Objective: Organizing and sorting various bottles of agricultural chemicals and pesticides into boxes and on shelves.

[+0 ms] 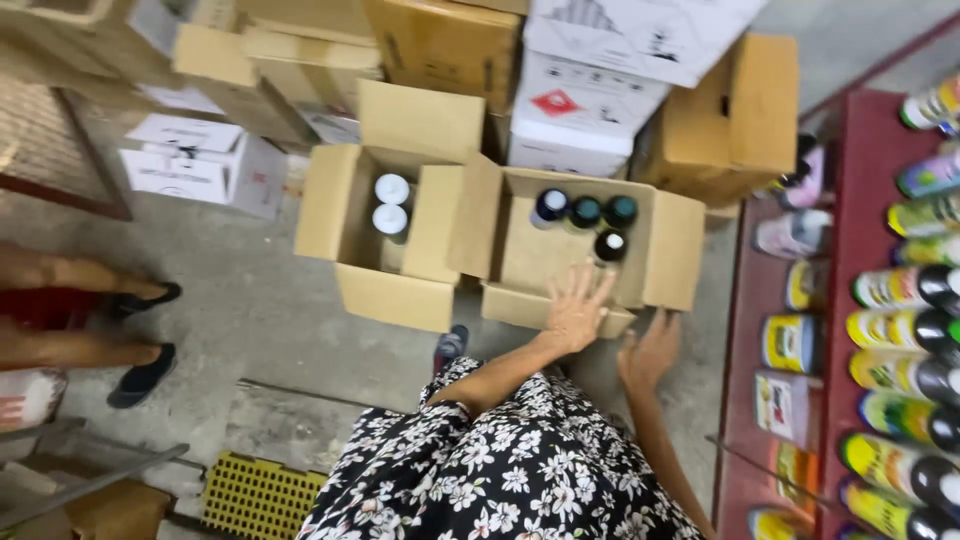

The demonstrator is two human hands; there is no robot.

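two open hands, left hand [578, 312] and right hand [650, 352], hold nothing by the box [520, 262]; bottles [585, 212] look heavy, so grip low.

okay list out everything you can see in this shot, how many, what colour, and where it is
open box with dark-capped bottles: one, brown cardboard, centre, under the hands
dark-capped bottles: four, inside that box
open box with white-capped bottles: one, brown, left of it
white-capped bottles: two
stacked cartons: several, white and brown, behind
spray cans: many, multicoloured, lying on the red shelf at right
yellow grate: one, bottom left
another person's feet in black shoes: two, left
left hand: open, at the box's front edge
right hand: open, beside the box
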